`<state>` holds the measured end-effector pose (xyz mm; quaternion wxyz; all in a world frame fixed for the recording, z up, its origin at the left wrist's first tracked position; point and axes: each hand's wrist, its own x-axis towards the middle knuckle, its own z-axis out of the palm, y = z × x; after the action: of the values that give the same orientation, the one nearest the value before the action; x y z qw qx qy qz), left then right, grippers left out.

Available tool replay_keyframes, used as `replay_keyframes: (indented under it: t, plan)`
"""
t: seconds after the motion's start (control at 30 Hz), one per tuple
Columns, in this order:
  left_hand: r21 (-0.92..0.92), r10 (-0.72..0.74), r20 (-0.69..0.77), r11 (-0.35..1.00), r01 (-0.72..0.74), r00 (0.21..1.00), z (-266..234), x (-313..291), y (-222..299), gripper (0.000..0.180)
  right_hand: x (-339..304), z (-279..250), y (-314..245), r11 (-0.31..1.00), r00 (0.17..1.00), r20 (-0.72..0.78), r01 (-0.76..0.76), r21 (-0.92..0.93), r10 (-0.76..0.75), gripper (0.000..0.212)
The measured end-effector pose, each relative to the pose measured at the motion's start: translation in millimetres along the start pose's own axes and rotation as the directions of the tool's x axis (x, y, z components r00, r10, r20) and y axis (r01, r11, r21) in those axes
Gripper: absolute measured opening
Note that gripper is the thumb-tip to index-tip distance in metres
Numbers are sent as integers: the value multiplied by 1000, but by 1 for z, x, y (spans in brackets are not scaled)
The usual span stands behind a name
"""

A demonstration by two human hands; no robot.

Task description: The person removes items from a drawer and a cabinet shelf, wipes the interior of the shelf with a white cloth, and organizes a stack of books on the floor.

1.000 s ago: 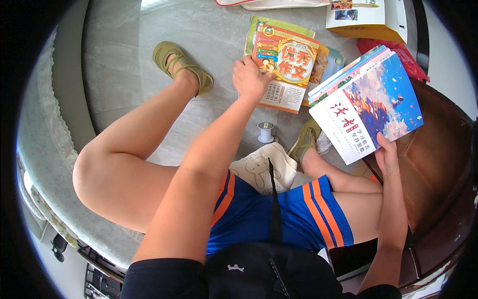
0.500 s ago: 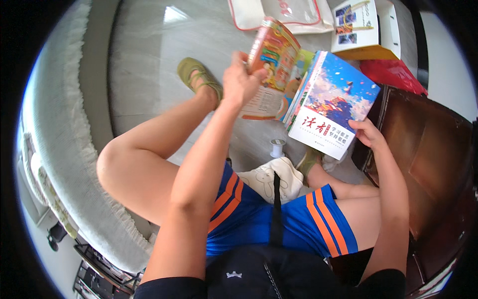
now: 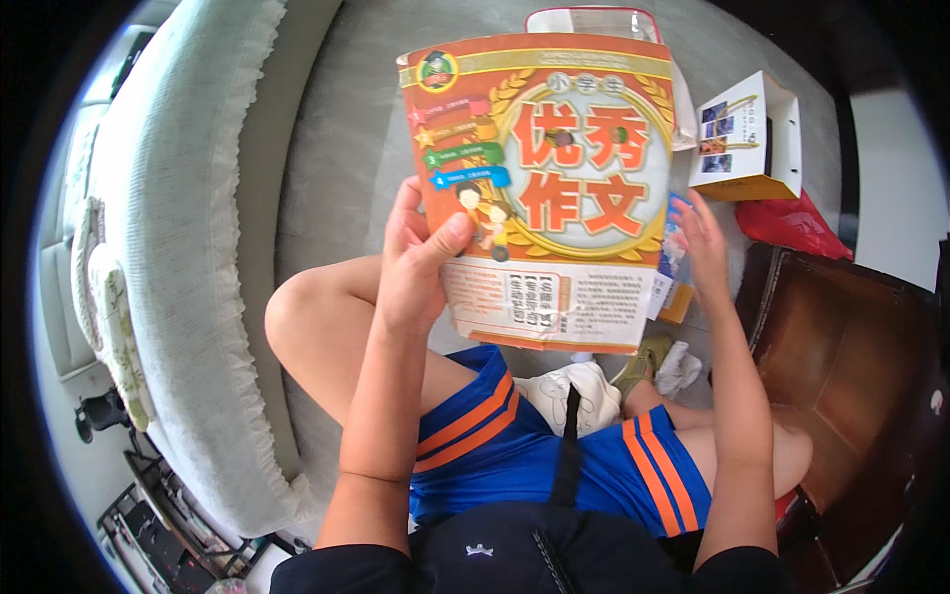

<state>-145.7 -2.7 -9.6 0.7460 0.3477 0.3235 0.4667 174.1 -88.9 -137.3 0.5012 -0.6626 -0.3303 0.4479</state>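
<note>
My left hand (image 3: 424,243) is closed on the left edge of an orange and white paperback book (image 3: 554,287), its thumb lying on the front cover. The book is raised in front of me, cover facing me, with a yellow wreath, two cartoon children and a worn lower edge. Beside the book's right edge, my right hand (image 3: 705,243) has its fingers stretched upward and holds nothing that I can see. Partly hidden behind the orange book and that hand are a blue picture-covered book (image 3: 677,259) and something yellow-orange (image 3: 677,302).
An open brown box-like piece (image 3: 841,346) stands at the right. Farther back are a white and yellow paper bag (image 3: 737,148), a red plastic bag (image 3: 792,226) and a clear, red-edged bag (image 3: 594,20). A cream rabbit-print pouch (image 3: 584,391) rests between my legs. The covered sofa (image 3: 198,247) runs along the left.
My left hand has brought the orange book nearer and turned its cover toward me. The blue-covered book has left my right hand's grip and is now mostly hidden behind the orange one.
</note>
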Motion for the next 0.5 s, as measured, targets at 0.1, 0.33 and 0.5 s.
replay_keyframes:
  t: [0.1,0.33,0.5]
  plan:
    - [-54,-40,93,997,45,995,-2,6,-13,47,-46,62,-79,825,926,377,-184,534,-37,70]
    - [-114,-60,152,990,77,987,-21,12,-26,42,-76,87,-90,833,969,183,38,552,-165,43]
    - [-59,-213,-11,975,212,977,-35,29,-47,47,-85,112,-111,940,968,108,186,287,-225,51]
